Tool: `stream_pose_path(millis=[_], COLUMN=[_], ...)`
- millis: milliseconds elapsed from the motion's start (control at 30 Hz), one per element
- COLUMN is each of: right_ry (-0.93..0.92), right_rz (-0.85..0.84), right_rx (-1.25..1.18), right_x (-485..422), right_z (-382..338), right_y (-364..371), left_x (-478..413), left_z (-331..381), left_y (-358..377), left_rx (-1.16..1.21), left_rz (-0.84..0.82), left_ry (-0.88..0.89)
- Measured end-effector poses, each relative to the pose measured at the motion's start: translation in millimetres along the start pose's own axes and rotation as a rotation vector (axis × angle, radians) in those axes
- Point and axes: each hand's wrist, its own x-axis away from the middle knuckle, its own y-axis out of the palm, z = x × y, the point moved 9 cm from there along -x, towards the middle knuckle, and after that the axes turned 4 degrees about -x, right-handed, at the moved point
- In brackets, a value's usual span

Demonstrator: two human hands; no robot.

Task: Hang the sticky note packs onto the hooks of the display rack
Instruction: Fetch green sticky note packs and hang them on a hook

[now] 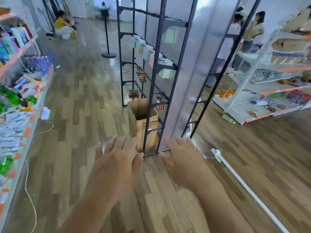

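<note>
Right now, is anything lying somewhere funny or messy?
Yes. A green bottle lies on its side on the wooden floor, beside the white shelf unit. A pale cord also trails loose across the floor by the left shelves, where feet could catch it.

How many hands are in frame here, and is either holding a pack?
2. The left hand is spread open in front of the cardboard box. The right hand is open beside it, at the foot of the display rack. Neither holds anything.
</note>
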Motion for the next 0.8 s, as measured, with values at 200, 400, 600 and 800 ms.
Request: stream_pose_path(millis=[200, 400, 600, 800], right_ry=[0.023, -0.035, -0.062, 0.052], right_rz=[0.04, 0.068, 0.089, 0.135], right_rx=[0.011, -0.028, 0.007, 0.012], right_x=[-148.0, -310.2, -439.1, -562.5], right_z=[-6.8, -40.9, -68.0, -70.8], right_y=[-2.6, -27.5, -52.9, -63.4], left_x=[-129.9, -273.4, -405.8, -536.7], left_z=[-57.0, -111.8, -156.8, -195.4], left_y=[52.7, 88.0, 120.2, 174.4], left_rx=[0.003, -0.09, -0.054, -0.037], left_rz=[-0.021, -0.074, -0.051, -0.084], left_ry=[0.013, 0.01, 0.024, 0.13])
